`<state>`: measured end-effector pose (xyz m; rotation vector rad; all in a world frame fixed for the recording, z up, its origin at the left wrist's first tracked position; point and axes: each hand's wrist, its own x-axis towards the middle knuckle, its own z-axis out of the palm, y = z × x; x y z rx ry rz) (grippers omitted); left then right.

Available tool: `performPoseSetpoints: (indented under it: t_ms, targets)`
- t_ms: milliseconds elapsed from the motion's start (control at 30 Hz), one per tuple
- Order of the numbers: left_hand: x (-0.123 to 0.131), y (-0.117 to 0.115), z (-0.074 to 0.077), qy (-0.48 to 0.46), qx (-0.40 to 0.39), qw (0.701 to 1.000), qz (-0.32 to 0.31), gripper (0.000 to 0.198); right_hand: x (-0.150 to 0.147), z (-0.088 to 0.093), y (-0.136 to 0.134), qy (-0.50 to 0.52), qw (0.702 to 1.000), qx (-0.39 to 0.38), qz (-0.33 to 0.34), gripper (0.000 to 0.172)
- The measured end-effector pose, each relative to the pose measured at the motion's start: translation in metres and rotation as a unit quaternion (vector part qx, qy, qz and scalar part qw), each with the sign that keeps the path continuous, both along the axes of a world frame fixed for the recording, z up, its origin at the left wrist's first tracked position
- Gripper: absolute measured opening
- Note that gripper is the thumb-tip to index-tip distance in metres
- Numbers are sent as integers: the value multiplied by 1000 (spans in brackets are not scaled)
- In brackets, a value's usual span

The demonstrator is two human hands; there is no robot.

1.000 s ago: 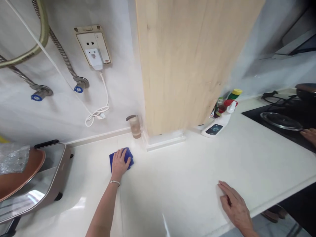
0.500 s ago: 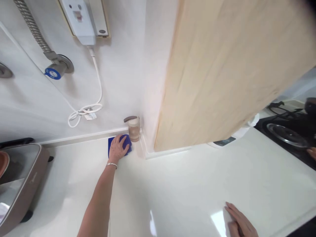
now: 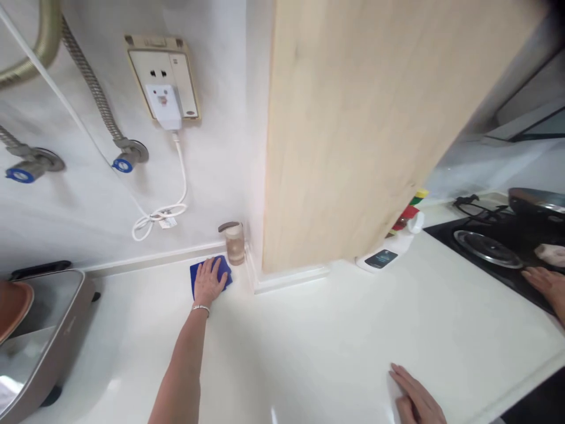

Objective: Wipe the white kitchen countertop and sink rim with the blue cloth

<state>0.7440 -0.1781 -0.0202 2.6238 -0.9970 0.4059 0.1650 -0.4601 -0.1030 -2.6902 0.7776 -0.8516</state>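
Observation:
My left hand [image 3: 209,282] lies on a folded blue cloth [image 3: 223,272] on the white countertop [image 3: 300,347], its fingers spread over the top. Close by, in the wall corner, stands a clear jug [image 3: 235,242] with a pale top and a brown handle. At the lower right, my right hand [image 3: 417,396] rests on the counter with its fingers stretched out; I see nothing in it, though its underside is hidden.
A wooden cabinet side [image 3: 344,135] comes down to the counter. An electric cooker [image 3: 57,341] stands left. White bottles [image 3: 388,253] lie near the black stove [image 3: 468,224], where another person's hand [image 3: 547,287] holds a pale cloth [image 3: 551,254]. A plugged-in cord [image 3: 182,171] hangs on the wall.
The view has shifted, showing more of the wall socket, valves and stove. The other person's hand shows more fully at the right. My left hand remains on the blue cloth.

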Motion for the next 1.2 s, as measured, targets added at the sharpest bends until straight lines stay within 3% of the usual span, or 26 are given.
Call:
performPoseSetpoints:
  t_ms: [200,367,700,933,1067,1200]
  targets:
    - [-60,24,2,-12,26,999,13,62,11,4,9,-26,1000,4,-1,45]
    - [-123,32,-1,-26,45,998,-24,61,17,5,10,-41,999,-29,-8,43]
    - [-253,13,-13,-22,41,991,-126,61,24,5,10,-57,997,-51,-28,41]
    - [-348,1,-15,19,25,973,-229,72,24,5,11,-69,996,-46,-16,43]
    - [-376,-1,-13,36,22,963,-265,79,24,6,12,-64,997,-41,-13,43]
    - [-379,-3,-11,47,27,961,-271,79,23,5,13,-59,997,-35,-16,45]
